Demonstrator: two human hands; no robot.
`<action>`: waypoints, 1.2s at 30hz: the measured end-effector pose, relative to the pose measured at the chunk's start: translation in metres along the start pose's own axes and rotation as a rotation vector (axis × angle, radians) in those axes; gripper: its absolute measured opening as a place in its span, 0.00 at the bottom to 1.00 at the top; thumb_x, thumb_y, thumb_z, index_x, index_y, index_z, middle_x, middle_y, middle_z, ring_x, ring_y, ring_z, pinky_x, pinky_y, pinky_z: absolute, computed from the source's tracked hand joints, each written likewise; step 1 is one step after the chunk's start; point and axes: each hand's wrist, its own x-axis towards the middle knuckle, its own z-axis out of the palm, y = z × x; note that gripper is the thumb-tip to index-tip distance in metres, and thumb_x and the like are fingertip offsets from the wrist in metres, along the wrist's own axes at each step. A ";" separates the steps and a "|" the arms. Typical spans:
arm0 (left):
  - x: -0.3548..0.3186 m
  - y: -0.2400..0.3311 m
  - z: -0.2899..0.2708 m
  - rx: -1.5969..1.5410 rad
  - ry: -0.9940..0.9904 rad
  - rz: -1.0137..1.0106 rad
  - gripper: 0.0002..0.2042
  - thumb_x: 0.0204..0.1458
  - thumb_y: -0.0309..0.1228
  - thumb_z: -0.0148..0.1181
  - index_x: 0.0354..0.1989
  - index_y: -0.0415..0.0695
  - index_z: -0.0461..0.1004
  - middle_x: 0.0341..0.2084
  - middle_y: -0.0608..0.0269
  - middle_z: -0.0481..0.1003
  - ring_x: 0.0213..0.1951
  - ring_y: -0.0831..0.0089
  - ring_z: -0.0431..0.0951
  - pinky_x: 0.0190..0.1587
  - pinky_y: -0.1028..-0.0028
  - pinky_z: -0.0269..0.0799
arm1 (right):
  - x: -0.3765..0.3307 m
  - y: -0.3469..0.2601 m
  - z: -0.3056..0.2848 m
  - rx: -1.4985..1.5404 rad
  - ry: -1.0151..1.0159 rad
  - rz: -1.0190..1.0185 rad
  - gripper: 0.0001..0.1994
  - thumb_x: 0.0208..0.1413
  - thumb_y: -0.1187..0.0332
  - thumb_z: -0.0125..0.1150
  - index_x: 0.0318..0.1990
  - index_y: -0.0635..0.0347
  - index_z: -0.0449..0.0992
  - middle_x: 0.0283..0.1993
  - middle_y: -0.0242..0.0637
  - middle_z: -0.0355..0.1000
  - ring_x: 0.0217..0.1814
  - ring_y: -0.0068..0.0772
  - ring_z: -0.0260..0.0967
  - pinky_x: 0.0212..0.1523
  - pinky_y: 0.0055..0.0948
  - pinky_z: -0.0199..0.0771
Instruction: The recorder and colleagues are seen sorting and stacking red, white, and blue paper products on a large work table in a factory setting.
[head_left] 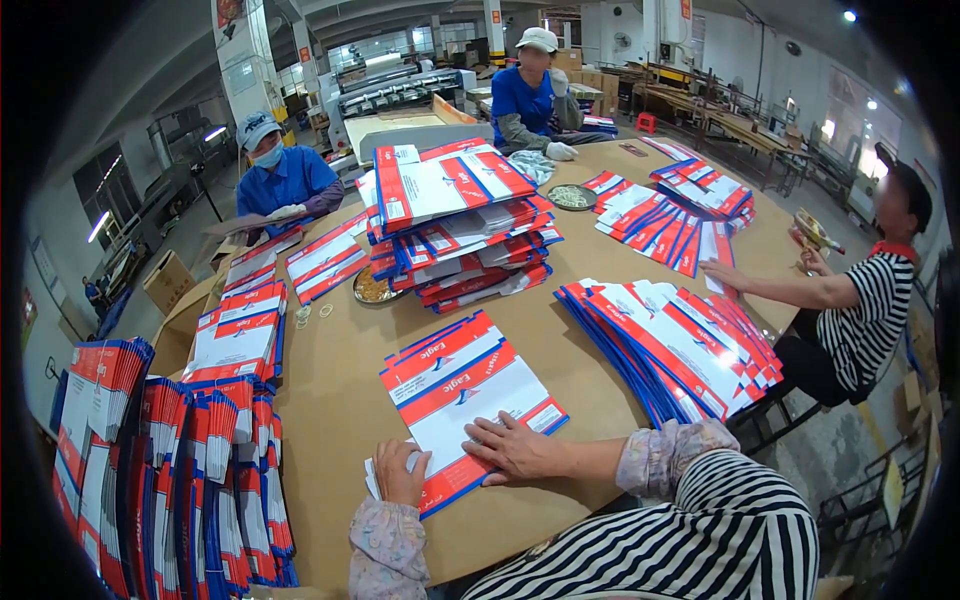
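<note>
A flat printed carton (470, 385) in red, white and blue lies on the table in front of me. At its near left edge my left hand (400, 473) is closed, fingers bent over the carton, next to a small white flap. My right hand (512, 449) rests palm down on the carton's near half, fingers stretched out and apart. To the right, a fanned pile of similar flat cartons (665, 345) lies close to my right forearm. A tall, uneven stack of cartons (455, 220) stands beyond the carton under my hands.
Bundled cartons (180, 480) stand at the left edge of the brown table (335, 400). Rubber bands lie in a metal dish (378, 288) and a second dish (572, 197). Co-workers sit around: a person in blue (285, 180), another (535, 95), and a person in stripes (870, 310).
</note>
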 end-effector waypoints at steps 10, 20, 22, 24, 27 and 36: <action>0.008 0.014 -0.028 -0.281 -0.004 -0.033 0.05 0.45 0.24 0.63 0.26 0.35 0.73 0.23 0.56 0.71 0.27 0.66 0.74 0.33 0.73 0.69 | -0.008 0.002 -0.038 0.047 0.023 -0.134 0.34 0.56 0.49 0.51 0.66 0.57 0.53 0.70 0.50 0.46 0.73 0.49 0.42 0.67 0.58 0.44; 0.042 0.048 -0.054 -0.465 0.203 0.026 0.03 0.50 0.21 0.59 0.32 0.35 0.74 0.25 0.59 0.73 0.28 0.73 0.73 0.32 0.76 0.68 | -0.026 0.051 -0.106 -0.099 0.249 -0.177 0.29 0.54 0.72 0.46 0.66 0.52 0.55 0.70 0.37 0.51 0.74 0.38 0.44 0.69 0.58 0.36; 0.041 0.017 -0.046 -0.467 0.235 -0.076 0.03 0.51 0.21 0.58 0.32 0.35 0.74 0.26 0.59 0.73 0.28 0.73 0.73 0.32 0.76 0.68 | -0.037 0.066 -0.130 -0.192 0.314 -0.059 0.28 0.54 0.74 0.47 0.65 0.53 0.57 0.70 0.37 0.53 0.74 0.37 0.44 0.70 0.58 0.35; 0.037 -0.002 -0.038 -0.436 0.202 -0.300 0.08 0.51 0.28 0.60 0.36 0.36 0.74 0.31 0.57 0.73 0.32 0.69 0.74 0.36 0.73 0.70 | -0.055 0.086 -0.155 -0.297 0.442 0.102 0.29 0.52 0.78 0.47 0.65 0.53 0.59 0.69 0.38 0.54 0.74 0.38 0.46 0.70 0.56 0.36; 0.014 -0.018 -0.017 -0.042 0.032 -0.186 0.16 0.48 0.36 0.64 0.39 0.36 0.74 0.36 0.56 0.72 0.40 0.63 0.73 0.44 0.67 0.69 | -0.101 0.113 -0.193 -0.499 0.615 0.492 0.29 0.50 0.86 0.40 0.62 0.58 0.62 0.66 0.43 0.59 0.72 0.45 0.50 0.70 0.51 0.43; -0.018 0.011 -0.013 0.227 -0.180 -0.091 0.41 0.32 0.54 0.71 0.54 0.42 0.65 0.51 0.52 0.62 0.58 0.52 0.57 0.61 0.52 0.46 | -0.221 0.142 -0.073 0.052 0.075 1.161 0.23 0.62 0.60 0.46 0.58 0.69 0.64 0.60 0.59 0.62 0.65 0.55 0.57 0.65 0.39 0.56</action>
